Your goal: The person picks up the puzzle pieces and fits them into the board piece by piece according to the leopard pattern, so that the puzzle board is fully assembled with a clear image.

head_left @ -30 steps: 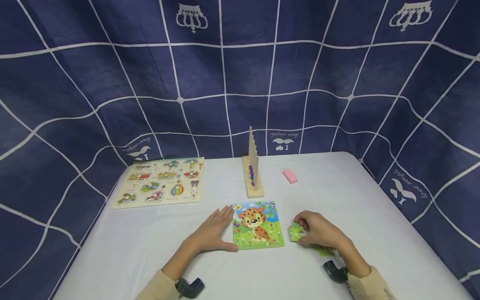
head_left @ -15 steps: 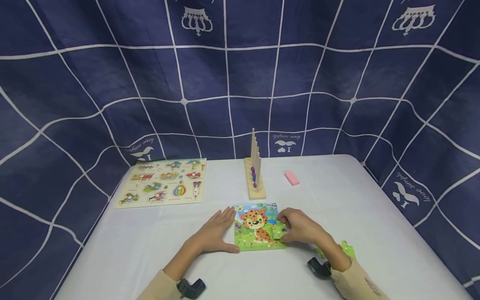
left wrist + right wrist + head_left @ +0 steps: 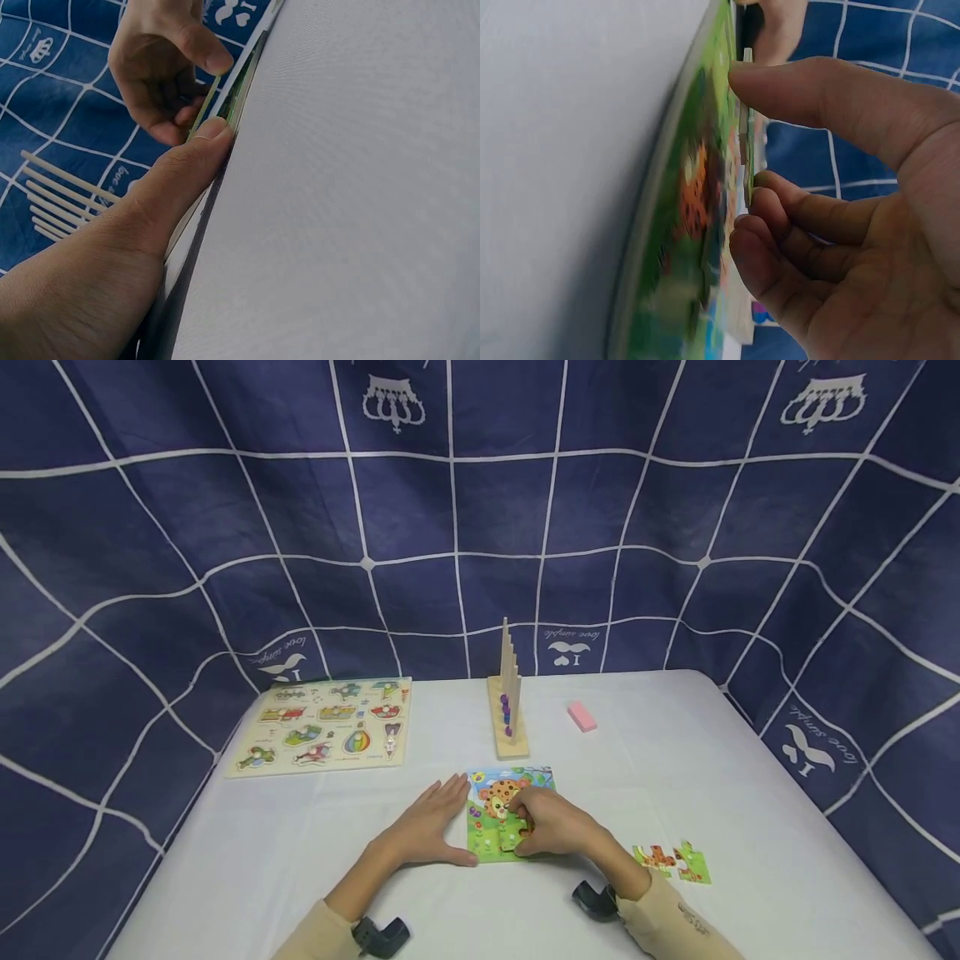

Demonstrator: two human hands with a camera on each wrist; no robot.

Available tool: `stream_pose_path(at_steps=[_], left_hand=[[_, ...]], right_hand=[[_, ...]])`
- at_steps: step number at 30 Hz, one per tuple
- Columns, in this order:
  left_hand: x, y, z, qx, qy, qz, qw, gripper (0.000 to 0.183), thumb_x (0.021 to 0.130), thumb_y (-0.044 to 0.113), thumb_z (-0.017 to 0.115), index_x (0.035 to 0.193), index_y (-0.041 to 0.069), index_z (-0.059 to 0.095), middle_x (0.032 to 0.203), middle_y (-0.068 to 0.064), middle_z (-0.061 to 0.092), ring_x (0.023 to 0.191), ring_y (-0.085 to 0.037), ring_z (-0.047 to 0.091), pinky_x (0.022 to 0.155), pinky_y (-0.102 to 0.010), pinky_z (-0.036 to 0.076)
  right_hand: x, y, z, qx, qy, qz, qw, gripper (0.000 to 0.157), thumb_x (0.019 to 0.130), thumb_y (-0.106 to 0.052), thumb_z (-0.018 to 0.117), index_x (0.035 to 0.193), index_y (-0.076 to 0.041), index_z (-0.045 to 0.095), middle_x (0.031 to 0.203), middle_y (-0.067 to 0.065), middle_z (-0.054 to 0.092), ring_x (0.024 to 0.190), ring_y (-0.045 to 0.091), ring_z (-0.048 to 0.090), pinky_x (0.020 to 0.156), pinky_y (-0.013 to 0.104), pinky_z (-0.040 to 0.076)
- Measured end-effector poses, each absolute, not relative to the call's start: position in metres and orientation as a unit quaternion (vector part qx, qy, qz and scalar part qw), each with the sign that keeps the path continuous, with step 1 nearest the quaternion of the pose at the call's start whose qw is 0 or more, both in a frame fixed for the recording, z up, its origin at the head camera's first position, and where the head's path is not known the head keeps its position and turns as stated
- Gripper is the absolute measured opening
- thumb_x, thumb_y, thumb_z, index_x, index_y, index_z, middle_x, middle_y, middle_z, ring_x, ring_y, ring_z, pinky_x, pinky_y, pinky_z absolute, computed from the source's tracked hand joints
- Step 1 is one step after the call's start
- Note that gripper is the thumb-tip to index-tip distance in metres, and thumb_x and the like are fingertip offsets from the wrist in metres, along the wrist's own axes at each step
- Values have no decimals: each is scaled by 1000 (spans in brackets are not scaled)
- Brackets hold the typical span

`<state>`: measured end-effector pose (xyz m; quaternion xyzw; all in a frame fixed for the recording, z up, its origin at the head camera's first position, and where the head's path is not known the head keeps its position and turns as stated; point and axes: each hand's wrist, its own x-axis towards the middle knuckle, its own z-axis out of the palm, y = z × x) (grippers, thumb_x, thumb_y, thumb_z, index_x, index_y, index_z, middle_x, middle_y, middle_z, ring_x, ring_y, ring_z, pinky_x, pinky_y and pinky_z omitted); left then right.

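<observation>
A square jigsaw board [image 3: 476,847] with a spotted leopard cub picture lies on the table. My right hand [image 3: 558,822] pinches a green puzzle piece [image 3: 510,833] over the board's lower middle, thumb on one edge and fingertips on the opposite one. In the right wrist view the puzzle piece [image 3: 747,135] stands a little off the board's surface. My left hand [image 3: 429,825] rests flat along the board's left side, with the thumb by its lower left corner. Part of the cub's body is hidden behind my right hand. Loose puzzle pieces [image 3: 693,865] lie to the right of my forearm.
A wooden board with vehicle pictures [image 3: 337,756] lies at the back left. Behind the jigsaw stands a wooden base with upright rods [image 3: 512,747] and small purple and blue beads. A pink block [image 3: 582,716] is to its right. A dark blue curtain [image 3: 405,602] borders the table.
My right hand has carried the green puzzle piece leftward from beside the board to over its lower middle, uncovering the loose pieces at right. My left hand has stayed by the board.
</observation>
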<state>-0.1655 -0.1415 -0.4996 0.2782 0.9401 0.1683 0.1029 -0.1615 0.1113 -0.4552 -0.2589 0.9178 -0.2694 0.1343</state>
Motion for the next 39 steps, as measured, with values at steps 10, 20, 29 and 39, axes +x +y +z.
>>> stream_pose_path(at_steps=[10, 20, 29, 39], left_hand=[[-166, -140, -503, 287, 938, 164, 101, 124, 68, 83, 61, 155, 6, 20, 164, -7, 15, 153, -21, 12, 126, -43, 13], [-165, -142, -504, 286, 939, 164, 100, 123, 68, 83, 60, 155, 6, 21, 164, -7, 16, 153, -21, 12, 126, -44, 14], [-165, -144, -502, 281, 940, 165, 104, 122, 68, 83, 61, 155, 6, 21, 164, -7, 16, 153, -21, 12, 126, -44, 14], [-167, -143, -503, 286, 939, 163, 101, 123, 68, 84, 59, 155, 7, 20, 165, -6, 14, 154, -20, 11, 126, -43, 13]], right_hand=[[-159, 99, -463, -263, 912, -281, 143, 51, 65, -17, 88, 108, -3, 65, 82, -5, 54, 73, 7, 45, 65, 19, 41], [-165, 86, -469, -276, 907, -281, 147, 50, 66, -20, 89, 108, -5, 66, 81, -7, 55, 71, 6, 45, 66, 19, 41], [-166, 82, -470, -272, 910, -281, 142, 51, 66, -22, 90, 108, -6, 66, 83, -7, 56, 74, 6, 46, 69, 19, 41], [-166, 86, -468, -278, 901, -304, 136, 46, 68, -23, 89, 106, -5, 69, 84, -5, 61, 73, 5, 49, 66, 17, 44]])
